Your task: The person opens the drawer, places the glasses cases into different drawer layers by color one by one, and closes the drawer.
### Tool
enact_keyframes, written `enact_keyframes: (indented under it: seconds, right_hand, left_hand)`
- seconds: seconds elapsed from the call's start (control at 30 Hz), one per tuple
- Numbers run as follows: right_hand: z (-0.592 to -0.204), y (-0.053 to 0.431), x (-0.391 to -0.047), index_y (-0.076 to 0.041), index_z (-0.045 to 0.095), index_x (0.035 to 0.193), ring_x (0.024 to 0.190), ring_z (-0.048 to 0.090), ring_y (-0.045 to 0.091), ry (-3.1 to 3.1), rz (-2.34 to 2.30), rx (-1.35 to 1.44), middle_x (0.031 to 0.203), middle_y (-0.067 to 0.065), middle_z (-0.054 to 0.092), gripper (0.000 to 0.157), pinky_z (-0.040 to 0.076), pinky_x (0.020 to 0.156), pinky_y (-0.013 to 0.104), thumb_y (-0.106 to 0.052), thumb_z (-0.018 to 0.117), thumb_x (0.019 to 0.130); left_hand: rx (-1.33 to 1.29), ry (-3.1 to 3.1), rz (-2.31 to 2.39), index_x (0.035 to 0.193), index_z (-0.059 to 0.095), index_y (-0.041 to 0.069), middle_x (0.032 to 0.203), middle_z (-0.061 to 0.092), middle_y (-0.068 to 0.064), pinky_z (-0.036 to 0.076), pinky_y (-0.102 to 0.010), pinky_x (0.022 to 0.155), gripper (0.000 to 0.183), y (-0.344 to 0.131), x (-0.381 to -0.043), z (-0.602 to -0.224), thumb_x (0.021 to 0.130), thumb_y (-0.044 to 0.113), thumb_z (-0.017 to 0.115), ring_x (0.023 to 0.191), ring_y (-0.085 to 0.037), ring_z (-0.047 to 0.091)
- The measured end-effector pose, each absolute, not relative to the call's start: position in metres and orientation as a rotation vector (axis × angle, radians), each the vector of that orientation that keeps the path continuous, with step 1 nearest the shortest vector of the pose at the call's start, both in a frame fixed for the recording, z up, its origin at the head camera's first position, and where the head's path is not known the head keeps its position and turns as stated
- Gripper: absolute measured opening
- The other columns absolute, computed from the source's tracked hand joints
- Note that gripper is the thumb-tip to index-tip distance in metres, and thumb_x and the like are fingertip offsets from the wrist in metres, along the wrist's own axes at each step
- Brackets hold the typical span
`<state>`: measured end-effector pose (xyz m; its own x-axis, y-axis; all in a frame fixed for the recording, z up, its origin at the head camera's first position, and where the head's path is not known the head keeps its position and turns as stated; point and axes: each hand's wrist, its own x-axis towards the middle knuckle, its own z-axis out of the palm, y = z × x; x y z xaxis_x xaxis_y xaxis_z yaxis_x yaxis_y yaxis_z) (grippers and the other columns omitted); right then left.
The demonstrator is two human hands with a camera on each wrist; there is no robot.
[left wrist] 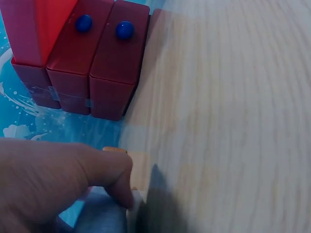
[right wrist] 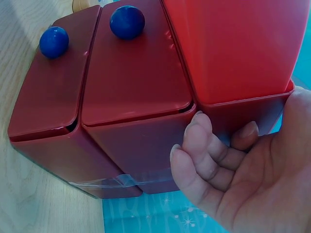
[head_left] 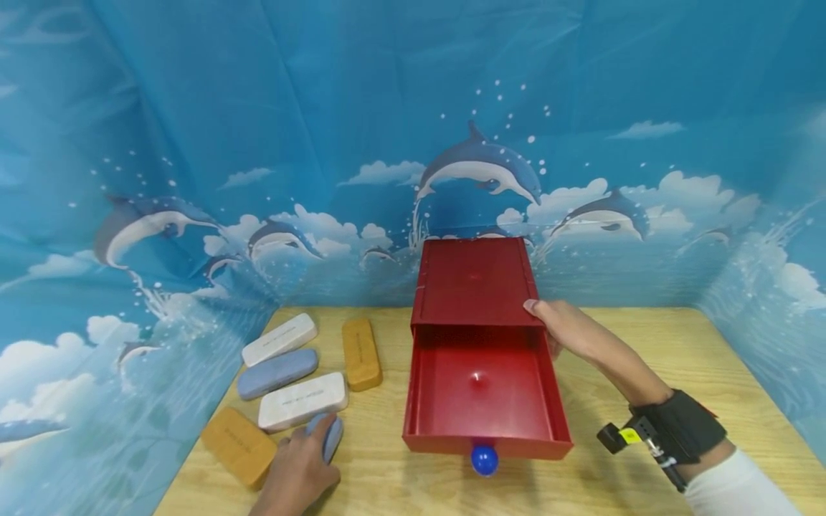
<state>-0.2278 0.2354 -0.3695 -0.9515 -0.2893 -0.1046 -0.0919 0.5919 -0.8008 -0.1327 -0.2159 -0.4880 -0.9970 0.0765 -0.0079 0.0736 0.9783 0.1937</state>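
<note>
And here at the near left of the counter (head_left: 652, 337) lies the near blue case (head_left: 333, 438), partly covered by the left hand (head_left: 298, 462). That grip is closed, thumb on one side and fingers on the other, pinching the case across its width. It looks to me like a light, stiff shell, smooth enough to slide if held loosely; its rounded ends would be poor places to take it, and the long sides near the middle look far better.

Over on the other side, the right hand (head_left: 571, 330) has its thumb hooked over the top edge of the red cabinet (head_left: 474, 283), fingers bent beside the wall; how firmly they press, I can't tell. The top drawer (head_left: 480, 401) stands pulled out and bare inside, its blue knob (head_left: 484, 459) facing front, with two shut drawers (right wrist: 136, 73) below. Thin plastic, I'd judge: light, a bit flexible, steadiest held at that corner.

Around the left hand, a white case (head_left: 303, 401) lies just beyond, an orange case (head_left: 240, 446) lies to its left, and three more cases (head_left: 277, 373) sit farther back.
</note>
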Motion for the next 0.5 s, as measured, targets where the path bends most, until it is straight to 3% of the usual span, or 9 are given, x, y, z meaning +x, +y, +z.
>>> enact_keyframes:
  seconds: [0.1,0.33,0.5]
  right_hand:
    - [-0.3675,0.2350,-0.2274,0.001,0.063,0.107,0.057,0.063,0.027,2.609,-1.273,-0.322,0.068,0.010,0.065,0.065,0.054,0.057,0.041,-0.051,0.024,0.102]
    - [-0.3658,0.2345,-0.2267,0.001,0.064,0.101,0.057,0.062,0.026,2.625,-1.267,-0.332,0.067,0.010,0.064,0.065,0.054,0.056,0.040,-0.050,0.025,0.102]
    - [-0.3676,0.2346,-0.2277,0.000,0.064,0.101,0.058,0.063,0.027,2.620,-1.269,-0.314,0.069,0.010,0.065,0.066,0.054,0.057,0.040,-0.052,0.024,0.102]
  left_hand:
    - [0.121,3.127,0.290,0.133,0.051,0.017,0.106,0.058,-0.026,0.048,-0.052,0.062,0.079,-0.2152,-0.1340,-0.4911,0.057,0.018,0.071,0.079,-0.040,0.057]
    - [0.303,3.229,0.291,0.135,0.053,0.022,0.098,0.060,-0.022,0.046,-0.043,0.050,0.078,-0.2164,-0.1363,-0.4938,0.059,0.014,0.069,0.062,-0.025,0.055]
    - [0.426,3.300,0.302,0.134,0.054,0.023,0.101,0.062,-0.019,0.048,-0.040,0.051,0.073,-0.2165,-0.1373,-0.4889,0.063,0.016,0.069,0.065,-0.022,0.056]
